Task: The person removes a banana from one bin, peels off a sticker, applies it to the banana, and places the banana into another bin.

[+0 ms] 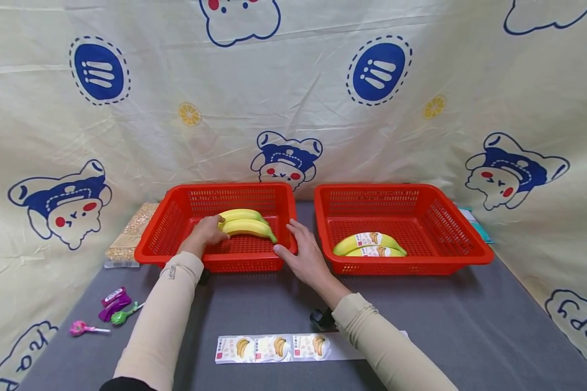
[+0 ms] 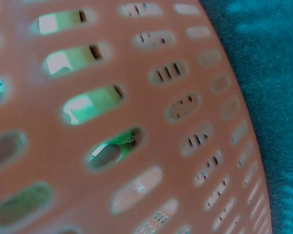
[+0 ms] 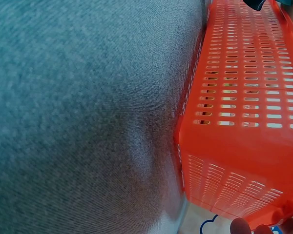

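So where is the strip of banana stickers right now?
In the head view, the white banana sticker strip lies on the grey table, nearest the person, between both forearms.

Bright, even light; blurred left-wrist view

I note a desk (image 1: 274,309) covered in dark grey cloth. Behind it and along both its sides hangs a cream fabric backdrop (image 1: 293,98), creased, printed with blue-capped cartoon bears, blue dashed ovals and small orange slices. The fabric meets the desk at its back edge. Lighting is even, without hard shadows.
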{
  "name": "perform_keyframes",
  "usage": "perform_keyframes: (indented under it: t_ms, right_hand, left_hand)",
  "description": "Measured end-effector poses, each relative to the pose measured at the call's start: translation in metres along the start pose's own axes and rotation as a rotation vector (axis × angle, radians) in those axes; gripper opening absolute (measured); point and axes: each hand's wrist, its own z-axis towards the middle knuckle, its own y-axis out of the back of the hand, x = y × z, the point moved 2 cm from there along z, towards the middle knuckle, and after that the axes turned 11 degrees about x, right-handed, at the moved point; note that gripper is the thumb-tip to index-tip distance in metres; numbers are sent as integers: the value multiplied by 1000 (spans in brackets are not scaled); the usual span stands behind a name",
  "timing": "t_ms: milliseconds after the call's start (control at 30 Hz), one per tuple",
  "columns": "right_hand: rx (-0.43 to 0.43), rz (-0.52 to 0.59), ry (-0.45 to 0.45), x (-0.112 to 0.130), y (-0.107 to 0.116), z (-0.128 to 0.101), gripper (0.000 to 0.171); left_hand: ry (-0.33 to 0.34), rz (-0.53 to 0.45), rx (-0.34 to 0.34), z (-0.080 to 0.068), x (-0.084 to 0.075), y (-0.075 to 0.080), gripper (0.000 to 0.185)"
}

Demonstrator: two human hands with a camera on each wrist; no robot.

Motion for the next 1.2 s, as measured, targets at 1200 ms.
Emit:
perform_keyframes:
  t_ms: [1200]
  right_hand:
    - [-3, -49, -19, 1, 1, -1, 71]
  left_hand:
    - [-34, -62, -137, -18, -8, 9, 48]
